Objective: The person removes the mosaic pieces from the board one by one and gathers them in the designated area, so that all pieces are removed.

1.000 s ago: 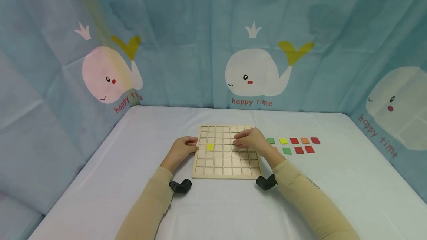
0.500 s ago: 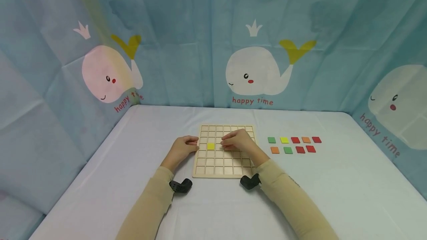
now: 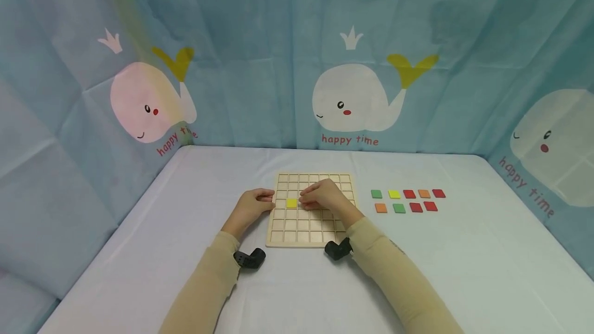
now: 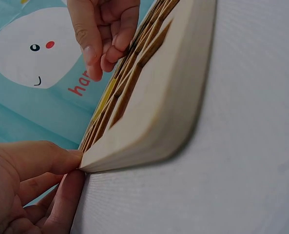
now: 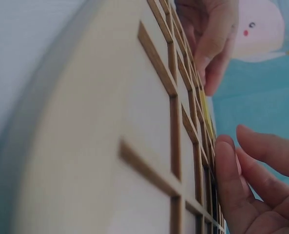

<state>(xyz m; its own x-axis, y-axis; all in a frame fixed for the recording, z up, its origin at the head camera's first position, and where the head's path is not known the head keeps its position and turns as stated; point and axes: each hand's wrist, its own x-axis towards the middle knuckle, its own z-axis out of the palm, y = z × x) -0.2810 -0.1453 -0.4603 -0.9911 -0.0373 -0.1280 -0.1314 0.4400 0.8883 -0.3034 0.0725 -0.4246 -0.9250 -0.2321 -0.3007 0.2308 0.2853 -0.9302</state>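
Note:
A light wooden board point(image 3: 290, 224) with a square grid lies flat on the table. One yellow square tile point(image 3: 291, 203) sits in a cell towards its left side. My left hand point(image 3: 249, 211) holds the board's left edge; in the left wrist view the thumb point(image 4: 61, 157) is at the upper rim, with fingers against the side below. My right hand point(image 3: 328, 198) is low over the board, its fingertips just right of the yellow tile. In the right wrist view, its loosely bent fingers point(image 5: 263, 146) stand apart with nothing visible between them.
To the right of the board, several loose tiles lie in two rows, among them a green tile point(image 3: 376, 194), an orange tile point(image 3: 380, 208) and a red tile point(image 3: 430, 206). A whale-printed curtain point(image 3: 250, 102) borders the white table point(image 3: 297, 293).
My right hand has moved left across the board, from its right side to beside the yellow tile. The left hand stays at the board's edge.

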